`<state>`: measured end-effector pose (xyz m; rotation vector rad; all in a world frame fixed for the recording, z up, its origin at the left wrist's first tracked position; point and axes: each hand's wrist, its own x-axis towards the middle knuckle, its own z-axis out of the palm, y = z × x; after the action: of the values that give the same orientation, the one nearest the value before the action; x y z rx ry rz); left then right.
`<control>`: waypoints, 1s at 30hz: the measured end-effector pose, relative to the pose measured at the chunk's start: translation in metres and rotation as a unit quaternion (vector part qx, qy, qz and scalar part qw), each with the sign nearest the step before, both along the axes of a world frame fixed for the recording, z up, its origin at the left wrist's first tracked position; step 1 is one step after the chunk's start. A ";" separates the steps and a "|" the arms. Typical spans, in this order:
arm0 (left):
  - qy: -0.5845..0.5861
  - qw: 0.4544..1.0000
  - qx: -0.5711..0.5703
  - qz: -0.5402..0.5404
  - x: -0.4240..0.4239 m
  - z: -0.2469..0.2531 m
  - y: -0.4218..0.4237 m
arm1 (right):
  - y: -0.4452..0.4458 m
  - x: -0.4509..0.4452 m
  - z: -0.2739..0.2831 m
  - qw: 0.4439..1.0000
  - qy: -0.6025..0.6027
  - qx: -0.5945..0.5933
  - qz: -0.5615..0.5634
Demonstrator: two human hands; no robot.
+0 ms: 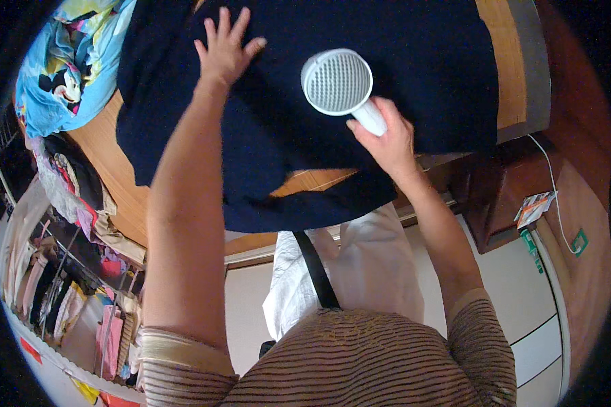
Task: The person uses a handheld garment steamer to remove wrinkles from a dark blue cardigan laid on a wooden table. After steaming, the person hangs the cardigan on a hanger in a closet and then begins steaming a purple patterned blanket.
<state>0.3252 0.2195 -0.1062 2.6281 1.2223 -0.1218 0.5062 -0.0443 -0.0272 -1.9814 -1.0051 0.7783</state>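
A dark navy cloth garment (pixel 427 61) lies spread over a wooden surface, its near edge hanging towards me. On its upper left part rests my left hand (pixel 225 53), palm down with the fingers spread. My right hand (pixel 389 135) grips the handle of a white-grey pet slicker brush or similar round-headed tool (pixel 338 82), whose face of fine bumps or bristles points up at the camera. The tool is over the middle of the garment; whether it touches the cloth cannot be told. Through a gap near the front edge, the wooden surface (pixel 313 180) shows.
A blue cartoon-print cloth (pixel 94 76) and piled clothes (pixel 74 183) lie at the left. Below them hang clothes on a rack (pixel 109 336). At the right stand a dark wooden cabinet (pixel 509 188) and a white cord (pixel 552 178).
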 end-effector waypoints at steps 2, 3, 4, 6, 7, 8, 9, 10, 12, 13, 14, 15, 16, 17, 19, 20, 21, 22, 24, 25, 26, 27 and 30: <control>0.037 0.999 0.028 -0.012 -0.011 0.001 0.039 | 0.015 0.006 0.001 1.000 -0.030 -0.003 0.004; 0.039 0.997 -0.044 0.053 0.029 0.027 0.029 | 0.012 0.023 -0.001 0.996 -0.054 -0.050 -0.046; 0.068 0.984 -0.156 0.054 0.025 0.033 0.045 | 0.017 0.031 0.001 0.993 -0.032 -0.072 -0.090; 0.006 0.987 -0.140 0.074 0.013 0.034 0.037 | 0.024 0.046 0.000 0.978 0.012 -0.088 -0.187; -0.068 0.993 -0.083 0.058 0.016 0.039 0.015 | 0.019 0.052 0.001 0.974 0.000 -0.085 -0.209; -0.141 0.989 -0.026 0.041 0.022 0.046 -0.021 | 0.013 0.056 0.003 0.969 -0.013 -0.083 -0.232; -0.153 0.987 0.008 0.044 0.024 0.053 -0.058 | 0.009 0.054 0.016 0.963 0.006 -0.127 -0.238; -0.153 0.987 0.023 0.036 0.024 0.065 -0.102 | -0.005 0.050 0.013 0.963 0.004 -0.140 -0.231; -0.057 0.994 -0.093 0.014 0.002 0.070 -0.180 | -0.022 0.019 0.024 0.971 0.106 -0.100 -0.191; -0.040 0.990 -0.130 0.032 -0.013 0.064 -0.218 | -0.032 0.005 0.029 0.987 0.067 -0.104 -0.106; -0.030 0.985 -0.168 0.038 -0.020 0.066 -0.247 | -0.043 -0.006 0.030 0.989 0.053 -0.122 -0.067; -0.010 0.979 -0.206 0.008 -0.027 0.070 -0.264 | -0.056 -0.014 0.026 0.990 0.031 -0.133 -0.031; -0.030 0.982 -0.186 -0.007 -0.040 0.068 -0.285 | -0.064 -0.018 0.021 0.990 0.012 -0.144 0.006; -0.030 0.983 -0.181 -0.008 -0.047 0.071 -0.294 | -0.065 -0.018 0.021 0.988 0.000 -0.157 -0.004; -0.043 0.979 -0.201 -0.003 -0.065 0.073 -0.308 | -0.073 -0.005 0.015 0.983 -0.046 -0.178 -0.027; -0.060 0.972 -0.225 0.002 -0.074 0.073 -0.311 | -0.070 0.002 0.014 0.985 -0.052 -0.138 -0.089; -0.077 0.965 -0.250 0.006 -0.085 0.075 -0.315 | -0.072 0.016 0.008 0.982 -0.046 -0.126 -0.135; -0.055 0.964 -0.258 -0.043 -0.094 0.078 -0.317 | -0.073 0.027 0.005 0.976 -0.042 -0.112 -0.183; -0.015 0.953 -0.269 -0.142 -0.113 0.083 -0.322 | -0.070 0.028 0.006 0.972 -0.042 -0.092 -0.215; 0.004 0.957 -0.238 -0.164 -0.125 0.073 -0.333 | -0.070 0.029 0.007 0.969 -0.043 -0.082 -0.229; -0.035 0.971 -0.193 -0.140 -0.130 0.070 -0.335 | -0.071 0.018 0.005 0.977 -0.123 -0.045 -0.171; -0.031 0.959 -0.245 -0.141 -0.136 0.068 -0.337 | -0.077 -0.001 0.004 0.981 -0.015 -0.061 -0.181; -0.059 0.921 -0.363 -0.128 -0.138 0.091 -0.318 | -0.049 -0.084 0.039 0.990 0.000 -0.139 -0.029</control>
<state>0.1869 -0.0985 -0.0156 2.0723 0.6111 -0.3756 0.4221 -0.0932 0.0119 -2.2360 -0.8718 0.9285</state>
